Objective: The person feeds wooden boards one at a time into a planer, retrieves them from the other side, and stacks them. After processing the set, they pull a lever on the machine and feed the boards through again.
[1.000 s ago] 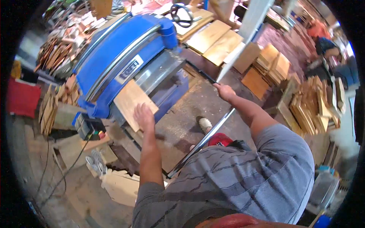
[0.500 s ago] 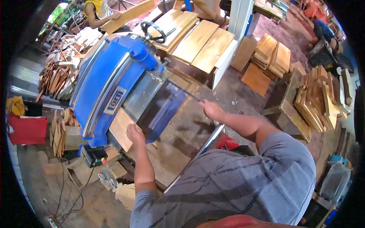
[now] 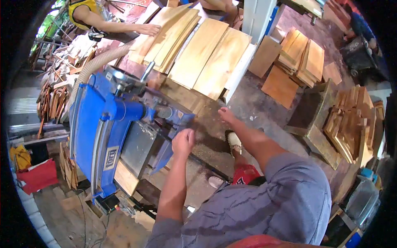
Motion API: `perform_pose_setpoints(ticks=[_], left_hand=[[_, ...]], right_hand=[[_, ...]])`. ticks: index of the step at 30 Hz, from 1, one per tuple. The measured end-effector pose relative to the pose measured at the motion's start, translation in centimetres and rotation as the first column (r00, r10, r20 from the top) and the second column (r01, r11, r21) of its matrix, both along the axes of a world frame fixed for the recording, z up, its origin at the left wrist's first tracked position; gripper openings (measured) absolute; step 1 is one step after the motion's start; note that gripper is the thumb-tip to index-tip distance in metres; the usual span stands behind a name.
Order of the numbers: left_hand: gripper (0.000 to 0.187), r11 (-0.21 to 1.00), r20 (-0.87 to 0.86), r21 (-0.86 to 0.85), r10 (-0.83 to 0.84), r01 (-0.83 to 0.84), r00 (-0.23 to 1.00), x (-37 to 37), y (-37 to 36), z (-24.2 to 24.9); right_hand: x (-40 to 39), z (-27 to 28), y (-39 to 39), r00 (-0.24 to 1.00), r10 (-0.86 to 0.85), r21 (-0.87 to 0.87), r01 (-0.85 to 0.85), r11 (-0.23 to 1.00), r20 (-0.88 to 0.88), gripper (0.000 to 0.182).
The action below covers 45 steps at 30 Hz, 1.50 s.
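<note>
A blue planer-like machine point(image 3: 93, 124) stands at my left, with a wooden board point(image 3: 126, 177) partly under its housing and lying on its bed. My left hand point(image 3: 183, 142) is closed in front of the machine's bed, close above a dark bar point(image 3: 202, 162). Whether the fingers hold anything is hidden. My right hand point(image 3: 225, 115) is out over the floor to the right of the machine, fingers loosely curled and apart, with nothing visible in them. A crank handle point(image 3: 147, 71) rises from the top of the machine.
Behind the machine, another person's hand point(image 3: 149, 29) rests on stacked boards point(image 3: 211, 49). More boards point(image 3: 304, 58) lie at the right, near a wooden stand point(image 3: 316, 124) and piled wood pieces point(image 3: 349, 120). A ribbed hose point(image 3: 95, 62) runs behind the machine. Scrap wood point(image 3: 62, 82) fills the left.
My left hand has left the board and moved right and up. My right hand has come off the black rod. The other person has lowered a board onto the stack. The view has shifted.
</note>
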<state>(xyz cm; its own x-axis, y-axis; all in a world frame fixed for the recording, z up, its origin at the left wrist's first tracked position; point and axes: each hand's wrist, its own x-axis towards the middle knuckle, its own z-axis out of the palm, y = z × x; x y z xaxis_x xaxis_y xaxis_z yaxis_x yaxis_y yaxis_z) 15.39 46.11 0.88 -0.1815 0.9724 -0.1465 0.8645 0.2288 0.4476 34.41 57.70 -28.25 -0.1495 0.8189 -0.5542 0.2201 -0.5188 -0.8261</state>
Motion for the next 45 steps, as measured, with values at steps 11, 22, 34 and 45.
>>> perform_pose_setpoints(ticks=[11,22,34,45], left_hand=[[0.016,0.993,-0.025,-0.068,0.090,-0.091,0.996,-0.3,0.9,-1.2],[0.023,0.994,-0.001,-0.055,0.092,-0.092,0.996,-0.4,0.7,-0.8],[0.032,0.984,-0.096,-0.120,0.121,-0.133,0.988,-0.4,0.2,-0.7],[0.053,0.901,0.988,-0.131,0.152,-0.413,0.018,6.8,-11.8,3.0]], right_hand=[[-5.8,-2.7,9.9,0.919,-0.380,-0.335,0.392,0.857,0.105,0.035],[-0.7,2.0,7.1,0.898,-0.432,-0.201,0.408,0.891,-0.089,0.030],[20.3,25.7,-6.1,0.853,0.107,-0.171,-0.223,0.960,-0.511,0.043],[16.7,41.4,-29.6,0.783,0.593,0.195,-0.562,0.804,-0.186,0.066]])
